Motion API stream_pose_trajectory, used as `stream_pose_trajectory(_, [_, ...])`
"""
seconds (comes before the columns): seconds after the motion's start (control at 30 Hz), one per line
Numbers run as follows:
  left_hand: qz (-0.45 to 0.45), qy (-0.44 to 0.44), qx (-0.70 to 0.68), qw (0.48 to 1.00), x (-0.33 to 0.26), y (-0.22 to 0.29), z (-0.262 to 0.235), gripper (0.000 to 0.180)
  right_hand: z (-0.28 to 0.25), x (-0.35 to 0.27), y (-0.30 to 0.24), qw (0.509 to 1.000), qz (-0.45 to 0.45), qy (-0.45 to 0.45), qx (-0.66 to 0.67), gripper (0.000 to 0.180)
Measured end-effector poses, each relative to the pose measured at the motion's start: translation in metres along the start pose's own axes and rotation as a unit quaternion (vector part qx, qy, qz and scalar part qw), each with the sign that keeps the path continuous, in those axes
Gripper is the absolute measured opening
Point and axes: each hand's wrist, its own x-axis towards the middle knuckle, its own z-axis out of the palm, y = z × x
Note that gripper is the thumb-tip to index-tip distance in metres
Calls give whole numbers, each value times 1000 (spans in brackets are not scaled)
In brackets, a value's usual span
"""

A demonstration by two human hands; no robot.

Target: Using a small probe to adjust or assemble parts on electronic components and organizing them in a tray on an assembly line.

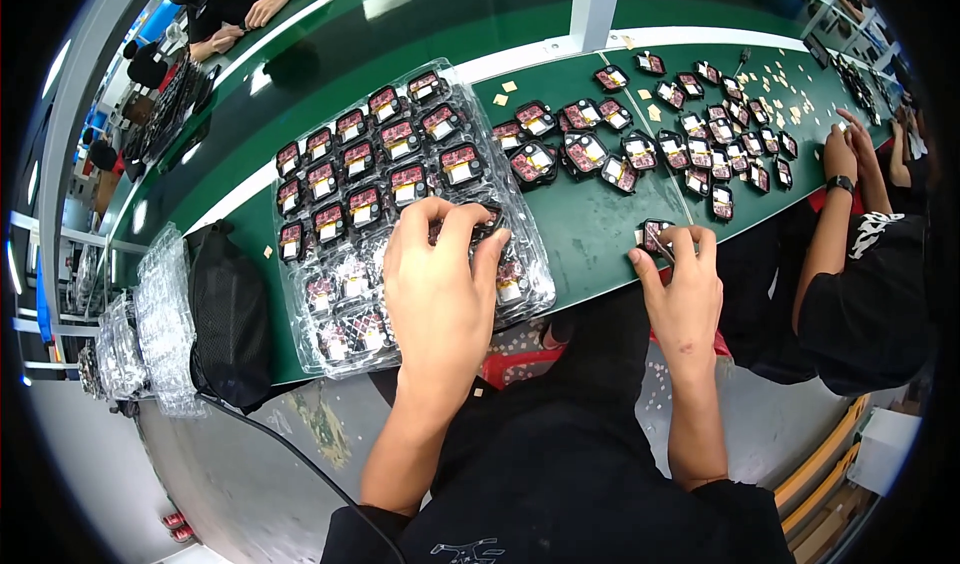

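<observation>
A clear plastic blister tray point(535, 254) lies on the green table, its pockets holding rows of small black rounded-square devices with pink patterned faces and white-and-yellow labels, such as this device point(409, 183). My left hand point(440, 269) reaches over the tray's right side. Its fingers and thumb close round a black device point(487, 222) at a pocket; the fingers partly hide it. To the right, near the table's front edge, my right hand point(685, 284) pinches another such device point(655, 232) between thumb and fingers. The pockets in the near rows show glare from the plastic.
Many loose devices point(620, 174) lie right of the tray, with small cream paper squares point(655, 114) among them. Stacked clear trays point(165, 314) and a black mesh bag point(232, 314) stand at the left. A co-worker's hand point(840, 149) is at the right; a metal post point(595, 9) rises behind.
</observation>
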Motion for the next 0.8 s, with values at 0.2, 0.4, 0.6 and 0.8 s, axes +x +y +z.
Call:
stream_pose_trajectory(0.2, [44,-35,86,995,-9,0,5,26,4,0,4,1000,-20,18,10,31])
stream_pose_trajectory(0.4, [47,-61,110,991,-9,1,3,26,10,1,4,998,-42,33,19,28])
stream_pose_trajectory(0.6, [33,-82,124,988,-2,4,5,27,10,-1,-1,993,-81,34,74,27])
stream_pose_trajectory(0.8, [116,-2,29,993,2,9,1,24,-7,-15,-13,947,-120,24,297,40])
